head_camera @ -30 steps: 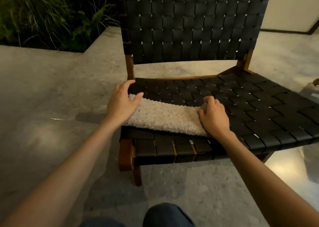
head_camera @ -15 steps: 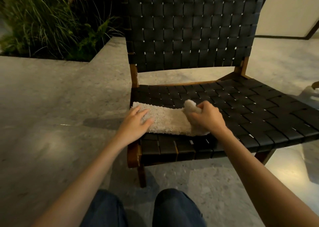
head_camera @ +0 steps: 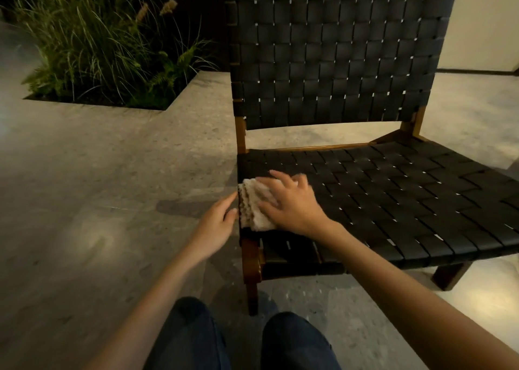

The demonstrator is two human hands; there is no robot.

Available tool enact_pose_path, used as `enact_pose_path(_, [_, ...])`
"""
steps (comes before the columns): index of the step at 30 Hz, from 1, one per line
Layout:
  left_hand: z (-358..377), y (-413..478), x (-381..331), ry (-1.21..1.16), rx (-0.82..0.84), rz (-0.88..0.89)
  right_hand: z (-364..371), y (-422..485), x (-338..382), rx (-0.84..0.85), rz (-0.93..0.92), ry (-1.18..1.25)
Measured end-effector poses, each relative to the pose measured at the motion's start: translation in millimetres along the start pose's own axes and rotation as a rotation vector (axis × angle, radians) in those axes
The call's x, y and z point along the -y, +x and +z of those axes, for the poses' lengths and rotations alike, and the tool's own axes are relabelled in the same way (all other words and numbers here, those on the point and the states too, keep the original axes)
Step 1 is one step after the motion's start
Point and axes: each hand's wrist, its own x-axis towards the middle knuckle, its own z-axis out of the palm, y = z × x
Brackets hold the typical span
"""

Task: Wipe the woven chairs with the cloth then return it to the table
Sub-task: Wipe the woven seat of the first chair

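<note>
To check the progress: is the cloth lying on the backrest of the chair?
No, the cloth lies on the seat near its front corner, under the right hand.

chair straps (head_camera: pixel 334 60): black basket weave
chair frame (head_camera: pixel 249 253): brown wood
cloth (head_camera: pixel 254 208): cream
floor (head_camera: pixel 84 173): speckled grey

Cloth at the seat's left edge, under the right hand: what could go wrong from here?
1. The cloth lies folded at the very left rim of the seat. A push further left by the right hand could drop it onto the floor unless the left hand beside the rim catches it.
2. Folded this small, it covers only a narrow strip, so parts of the seat and backrest may get missed.
</note>
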Motion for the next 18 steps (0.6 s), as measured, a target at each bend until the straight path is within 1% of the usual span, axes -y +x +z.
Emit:
enact_pose_path(1, [-0.2, 1.7, 2.2, 0.006, 0.002, 0.000, 7.6, 0.1, 0.2, 0.110, 0.049, -0.005])
enact_pose_path(2, [0.1, 4.2, 3.6, 0.011, -0.002, 0.000, 16.9, 1.9, -1.6, 0.185, 0.101, 0.009])
enact_pose_path(3, [0.5, 6.9, 4.9, 0.011, -0.010, -0.004, 25.2, 3.7, -3.5, 0.205, 0.128, 0.004])
enact_pose_path(8, [2.6, 29.6, 9.9, 0.008, -0.034, -0.042, 43.4, 27.4, -15.2, 0.076, 0.154, -0.029])
enact_pose_path(14, [6.2, 70.1, 14.8, 0.004, -0.030, -0.077, 55.3, 101.8, -34.8, 0.036, 0.216, 0.007])
enact_pose_path(18, [11.0, 104.4, 18.4, 0.044, -0.037, -0.150, 62.1, 155.4, -51.1, 0.015, 0.231, 0.011])
